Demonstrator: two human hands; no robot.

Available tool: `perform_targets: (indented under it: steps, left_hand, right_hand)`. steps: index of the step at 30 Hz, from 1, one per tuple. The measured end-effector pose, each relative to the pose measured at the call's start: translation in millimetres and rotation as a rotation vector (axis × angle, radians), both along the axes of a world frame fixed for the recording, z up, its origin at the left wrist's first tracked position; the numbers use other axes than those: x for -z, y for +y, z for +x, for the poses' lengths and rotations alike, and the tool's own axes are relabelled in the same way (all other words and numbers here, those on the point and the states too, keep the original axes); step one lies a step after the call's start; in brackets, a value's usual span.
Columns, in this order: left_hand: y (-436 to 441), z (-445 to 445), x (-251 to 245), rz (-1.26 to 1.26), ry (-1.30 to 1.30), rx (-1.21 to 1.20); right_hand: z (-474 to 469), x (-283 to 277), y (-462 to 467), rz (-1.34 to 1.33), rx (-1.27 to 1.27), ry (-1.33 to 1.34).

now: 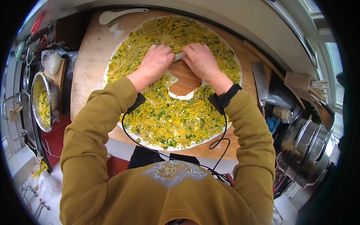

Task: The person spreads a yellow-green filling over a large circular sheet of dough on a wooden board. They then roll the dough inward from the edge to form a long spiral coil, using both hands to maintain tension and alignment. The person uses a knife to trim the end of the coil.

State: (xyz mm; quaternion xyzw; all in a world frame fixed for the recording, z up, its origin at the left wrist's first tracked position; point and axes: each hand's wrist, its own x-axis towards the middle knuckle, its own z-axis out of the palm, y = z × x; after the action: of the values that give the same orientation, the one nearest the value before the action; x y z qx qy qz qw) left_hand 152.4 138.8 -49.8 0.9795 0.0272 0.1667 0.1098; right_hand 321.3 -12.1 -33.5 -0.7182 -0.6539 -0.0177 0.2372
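A large thin round sheet of dough point(154, 145) lies on a wooden board point(87, 70), covered with shredded yellow and green vegetable filling point(174, 121). Near its middle is an opening where bare wood shows, with a folded white dough edge point(181, 97) on the near side. At the far side of this opening, my left hand point(159, 60) and my right hand point(198, 59) pinch the rolled inner edge of the dough point(177, 57) between fingers and thumbs. The hands are a short way apart. Parts of the fingertips are hidden behind the knuckles.
A white ladle point(121, 14) rests at the board's far left, beside spilled flour. To the right lie a cleaver point(260, 80) and a long rolling pin point(264, 60), with a stacked metal steamer point(306, 152) nearer. A metal bowl of filling point(45, 101) stands left. A black cable hangs over the board's near edge.
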Motion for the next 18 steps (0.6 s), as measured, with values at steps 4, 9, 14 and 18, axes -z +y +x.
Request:
perform_targets:
  steps: [4, 9, 14, 18]
  left_hand:
    - [2, 0, -5, 0.032, 0.067, 0.003]
    - [4, 2, -6, 0.046, 0.1, 0.013]
    - [11, 3, -2, 0.023, 0.079, 0.078]
    - [23, 0, -5, -0.011, 0.049, 0.14]
  right_hand:
    - [-19, -11, -20, -0.095, 0.13, 0.069]
    - [-60, -10, -37, -0.332, 0.247, 0.179]
    - [-88, -4, -29, -0.445, 0.503, 0.214]
    - [-104, -1, -20, -0.496, 0.665, 0.26]
